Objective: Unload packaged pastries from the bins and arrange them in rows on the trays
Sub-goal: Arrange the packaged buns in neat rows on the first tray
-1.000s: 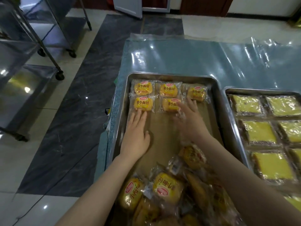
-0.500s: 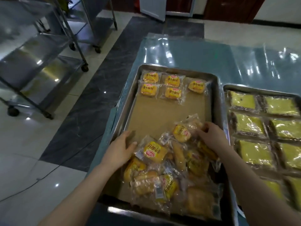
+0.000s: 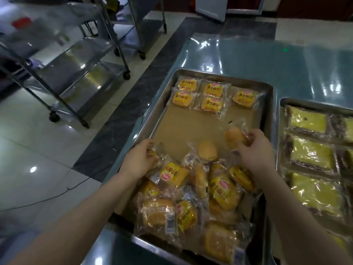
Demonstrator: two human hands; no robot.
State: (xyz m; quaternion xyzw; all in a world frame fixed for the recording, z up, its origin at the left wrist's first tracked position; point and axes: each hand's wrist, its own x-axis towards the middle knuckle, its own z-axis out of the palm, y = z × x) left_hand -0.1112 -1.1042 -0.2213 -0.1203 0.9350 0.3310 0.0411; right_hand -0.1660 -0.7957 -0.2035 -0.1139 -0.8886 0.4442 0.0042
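Fingers of my right hand [image 3: 256,150] are curled round a clear-wrapped golden bun packet [image 3: 235,136], pinching its near edge over the brown paper liner [image 3: 191,127]; I cannot tell whether it is lifted or resting. It shows its plain side, not the yellow label, so I judge it wants turning before it goes down. My left hand [image 3: 139,159] grips a second small yellow packet [image 3: 152,153] at the left edge of the heap, mostly hidden under the fingers. Taking 1 in each hand looks like a way to fill 2 places per trip.

Just nearer than both hands lies the loose heap of wrapped buns [image 3: 223,190], tumbled at all angles on the near half of the rectangular steel tray [image 3: 268,111]. At its far end 5 yellow-labelled packets [image 3: 212,103] lie flat, label up: 3 in the far row, the right one tilted and slightly apart, and 2 touching in the next. The bare place beside those 2 seems the likeliest target.

To the right, a second steel tray [image 3: 280,121] carries flat yellow-green cake slices in film [image 3: 309,155], set in rows. Both trays sit on a teal, plastic-sheeted surface [image 3: 248,58]. Wheeled steel shelf racks [image 3: 80,73] stand on the tiled floor [image 3: 38,131] to the left.
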